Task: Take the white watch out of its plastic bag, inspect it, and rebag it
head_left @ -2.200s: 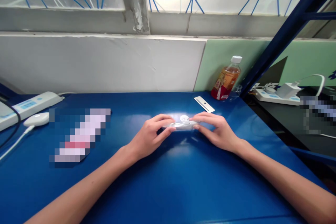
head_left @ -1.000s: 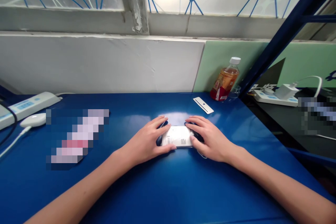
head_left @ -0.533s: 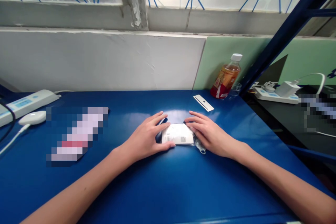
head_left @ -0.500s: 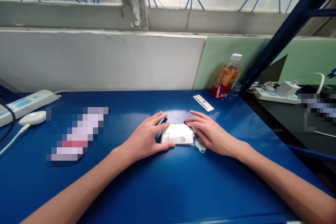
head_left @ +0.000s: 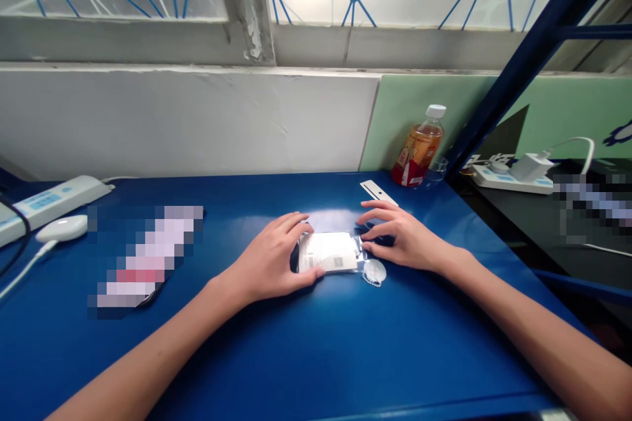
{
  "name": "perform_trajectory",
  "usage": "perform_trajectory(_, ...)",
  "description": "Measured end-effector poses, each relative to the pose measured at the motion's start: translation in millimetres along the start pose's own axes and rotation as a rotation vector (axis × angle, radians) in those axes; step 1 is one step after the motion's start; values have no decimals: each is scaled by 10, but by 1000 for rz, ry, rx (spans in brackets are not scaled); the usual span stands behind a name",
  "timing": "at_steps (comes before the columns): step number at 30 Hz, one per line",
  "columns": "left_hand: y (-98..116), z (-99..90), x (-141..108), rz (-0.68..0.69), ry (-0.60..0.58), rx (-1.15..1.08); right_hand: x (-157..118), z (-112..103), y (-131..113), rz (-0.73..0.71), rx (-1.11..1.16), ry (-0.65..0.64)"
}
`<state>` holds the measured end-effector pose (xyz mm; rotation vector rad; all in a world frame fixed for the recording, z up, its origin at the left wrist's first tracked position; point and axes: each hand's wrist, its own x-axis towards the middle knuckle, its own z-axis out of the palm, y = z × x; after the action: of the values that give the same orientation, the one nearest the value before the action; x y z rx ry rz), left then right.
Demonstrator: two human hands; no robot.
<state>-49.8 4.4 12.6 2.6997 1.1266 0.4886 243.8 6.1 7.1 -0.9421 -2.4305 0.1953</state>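
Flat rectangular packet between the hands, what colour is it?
The flat rectangular packet shows mostly white, best in the head view.

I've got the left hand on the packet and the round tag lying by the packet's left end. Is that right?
Not quite: the head view shows the round tag lying by the packet's right end. The left hand is on the packet, as you said.
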Motion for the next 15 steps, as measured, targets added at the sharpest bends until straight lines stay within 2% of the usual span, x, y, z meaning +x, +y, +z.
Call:
perform_trajectory(7,119,138,66,74,-97,-22,-9,83,-15,-6,62,-35)
perform_trajectory(12,93,163,81,66,-118,-15,-16,111,-74,26,81,-55)
perform_trajectory(15,67,158,76,65,-121,-37,-26,178,-77,66,104,-10)
